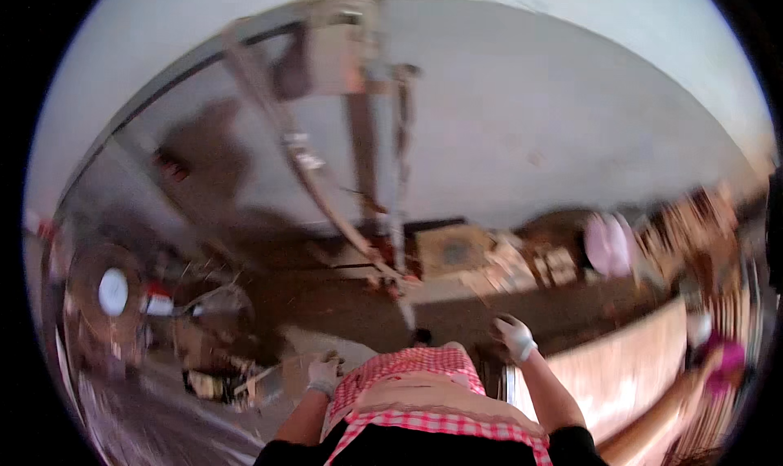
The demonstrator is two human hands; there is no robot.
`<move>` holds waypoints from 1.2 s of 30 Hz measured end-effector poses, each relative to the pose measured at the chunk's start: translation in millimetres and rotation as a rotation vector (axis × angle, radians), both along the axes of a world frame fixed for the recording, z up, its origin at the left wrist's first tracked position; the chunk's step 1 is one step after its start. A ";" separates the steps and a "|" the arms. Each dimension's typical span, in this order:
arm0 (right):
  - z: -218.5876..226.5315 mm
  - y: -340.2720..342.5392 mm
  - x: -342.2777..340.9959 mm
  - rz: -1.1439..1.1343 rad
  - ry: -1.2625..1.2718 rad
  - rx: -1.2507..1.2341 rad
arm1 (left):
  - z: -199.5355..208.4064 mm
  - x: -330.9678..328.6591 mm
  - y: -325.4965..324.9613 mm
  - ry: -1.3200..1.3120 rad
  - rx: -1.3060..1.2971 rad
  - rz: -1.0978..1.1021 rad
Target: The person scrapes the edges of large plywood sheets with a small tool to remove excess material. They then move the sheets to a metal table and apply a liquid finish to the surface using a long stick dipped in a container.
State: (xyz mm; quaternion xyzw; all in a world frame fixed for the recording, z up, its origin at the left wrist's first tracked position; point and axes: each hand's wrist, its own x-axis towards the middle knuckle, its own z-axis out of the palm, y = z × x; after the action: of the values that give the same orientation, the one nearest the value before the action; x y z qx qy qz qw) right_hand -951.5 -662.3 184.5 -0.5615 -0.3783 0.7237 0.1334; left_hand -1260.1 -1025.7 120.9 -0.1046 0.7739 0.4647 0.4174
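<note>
My left hand (pixel 325 371), in a white glove, hangs low at the left side of my pink checked apron (pixel 408 384). A pale flat surface lies behind it. Its fingers are smeared by motion, and I make out nothing held. My right hand (pixel 515 337), also gloved in white, reaches forward just beyond the left end of a large pale wooden board (pixel 620 368). Blur hides how its fingers are set and whether they touch anything.
A person's arm (pixel 665 409) and purple clothing (pixel 724 368) are beyond the board at right. A cardboard box (pixel 453 250), a pink bundle (pixel 608 244) and stacked wood pieces (pixel 693 221) line the wall. A post (pixel 400 164) stands ahead; a white round object (pixel 113 291) is far left.
</note>
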 end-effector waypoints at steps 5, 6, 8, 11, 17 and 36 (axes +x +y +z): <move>-70.7 108.7 -1.2 0.259 0.043 0.077 | -20.7 34.1 34.0 0.190 0.061 0.343; -60.2 125.5 -38.0 0.377 0.015 0.002 | -18.2 44.8 37.4 0.236 0.002 0.392; -51.5 165.3 -67.6 0.595 0.006 -0.060 | 4.2 76.4 89.1 0.243 -0.049 0.630; -35.7 170.1 -140.4 1.264 -0.107 0.674 | -8.4 148.2 86.7 0.312 -0.175 0.975; -19.4 211.5 -263.5 1.511 -0.009 0.617 | 35.8 208.3 172.8 0.154 0.136 1.593; -11.8 -40.7 -220.4 2.171 0.149 -0.146 | 51.6 292.4 232.0 0.145 0.433 1.569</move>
State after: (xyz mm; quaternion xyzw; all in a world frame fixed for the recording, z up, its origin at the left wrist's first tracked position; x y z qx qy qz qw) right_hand -1172.0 -703.1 172.7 0.1103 -0.6194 0.5086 -0.5878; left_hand -967.7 -793.7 172.5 -0.5027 0.3936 0.7665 -0.0694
